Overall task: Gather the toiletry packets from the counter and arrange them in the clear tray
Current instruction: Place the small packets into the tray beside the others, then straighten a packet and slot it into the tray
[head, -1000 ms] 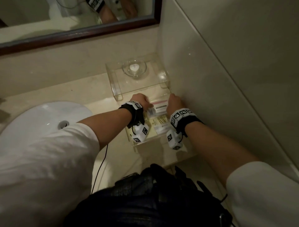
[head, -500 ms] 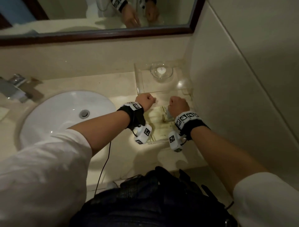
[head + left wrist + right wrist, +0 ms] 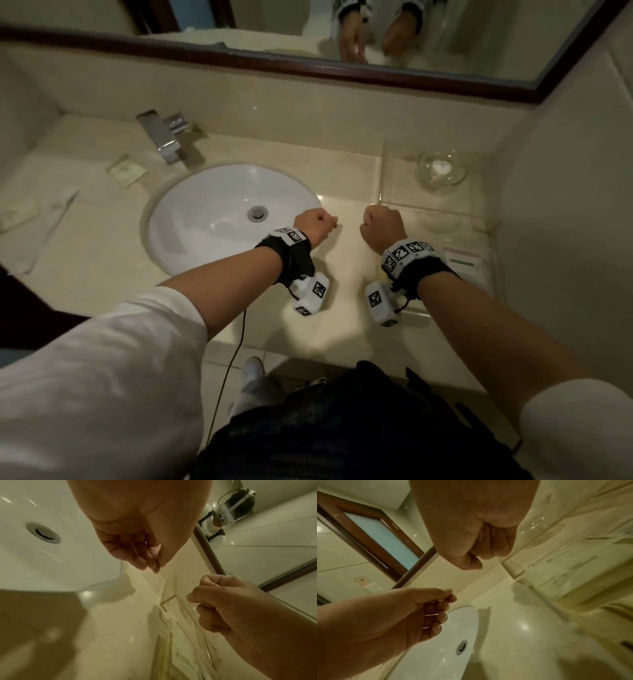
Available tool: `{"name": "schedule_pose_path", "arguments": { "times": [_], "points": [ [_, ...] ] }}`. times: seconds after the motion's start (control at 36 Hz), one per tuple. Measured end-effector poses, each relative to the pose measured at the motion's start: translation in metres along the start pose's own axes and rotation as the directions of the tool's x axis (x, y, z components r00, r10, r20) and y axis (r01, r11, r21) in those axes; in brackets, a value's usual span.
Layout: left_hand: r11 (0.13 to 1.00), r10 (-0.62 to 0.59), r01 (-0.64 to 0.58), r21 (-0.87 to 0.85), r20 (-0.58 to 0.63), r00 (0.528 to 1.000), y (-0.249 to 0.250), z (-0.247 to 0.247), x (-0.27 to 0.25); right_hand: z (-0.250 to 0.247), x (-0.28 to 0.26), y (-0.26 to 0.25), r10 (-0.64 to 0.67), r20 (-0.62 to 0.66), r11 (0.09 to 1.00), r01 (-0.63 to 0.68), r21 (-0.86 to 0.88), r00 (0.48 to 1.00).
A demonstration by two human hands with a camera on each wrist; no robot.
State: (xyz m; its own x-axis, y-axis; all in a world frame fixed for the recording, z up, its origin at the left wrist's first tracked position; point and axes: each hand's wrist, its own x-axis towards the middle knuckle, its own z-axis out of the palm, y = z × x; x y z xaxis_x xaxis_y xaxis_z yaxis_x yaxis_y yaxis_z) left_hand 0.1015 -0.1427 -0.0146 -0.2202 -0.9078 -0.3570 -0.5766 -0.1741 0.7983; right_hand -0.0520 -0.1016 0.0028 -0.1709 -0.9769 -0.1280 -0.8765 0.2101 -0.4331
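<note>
The clear tray (image 3: 494, 263) sits at the counter's right end against the wall, with several flat packets (image 3: 460, 262) lying in it. More packets remain on the counter left of the sink: a square one (image 3: 126, 170), a long white one (image 3: 58, 209) and a pale one (image 3: 19, 214) at the far left. My left hand (image 3: 317, 224) hovers over the sink's right rim, fingers curled, holding nothing. My right hand (image 3: 382, 224) is a closed fist just left of the tray, also holding nothing. The wrist views show the same curled left hand (image 3: 137, 550) and the right fist (image 3: 488, 540).
A white sink (image 3: 212, 219) fills the counter's middle, with a chrome faucet (image 3: 164, 140) behind it. A clear acrylic stand (image 3: 394, 178) behind the tray carries a glass bowl (image 3: 440, 169). A dark-framed mirror (image 3: 308, 72) runs along the back wall.
Both hands have come out of the tray, where they were on the packets, and now hover to its left. The head view has swung left, bringing sink, faucet and left-side packets into sight.
</note>
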Motion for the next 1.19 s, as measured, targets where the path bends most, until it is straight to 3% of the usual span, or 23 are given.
{"name": "schedule_pose_path", "arguments": {
  "times": [0.39,0.61,0.83,1.0,1.19],
  "points": [
    [0.991,-0.041,0.022,-0.131,-0.144,0.989,-0.075,-0.134,0.002,0.054,0.028,-0.137,-0.215,0.089,0.970,0.223,-0.093,0.972],
    [0.987,-0.103,0.073,-0.146,-0.208,0.973,-0.133,-0.229,0.006,0.105,0.052,-0.237,-0.272,0.095,0.962,0.274,-0.007,0.958],
    [0.977,-0.174,0.136,-0.163,-0.247,0.953,-0.192,-0.312,0.010,0.159,0.081,-0.319,-0.293,0.226,0.955,0.297,0.016,0.929],
    [0.950,-0.307,0.262,-0.170,-0.357,0.882,-0.246,-0.370,0.002,0.193,0.095,-0.377,-0.290,0.315,0.952,0.306,-0.002,0.904],
    [0.897,-0.430,0.415,-0.151,-0.516,0.740,-0.303,-0.435,-0.012,0.224,0.110,-0.445,-0.303,0.315,0.953,0.294,0.077,0.899]
  ]
}}
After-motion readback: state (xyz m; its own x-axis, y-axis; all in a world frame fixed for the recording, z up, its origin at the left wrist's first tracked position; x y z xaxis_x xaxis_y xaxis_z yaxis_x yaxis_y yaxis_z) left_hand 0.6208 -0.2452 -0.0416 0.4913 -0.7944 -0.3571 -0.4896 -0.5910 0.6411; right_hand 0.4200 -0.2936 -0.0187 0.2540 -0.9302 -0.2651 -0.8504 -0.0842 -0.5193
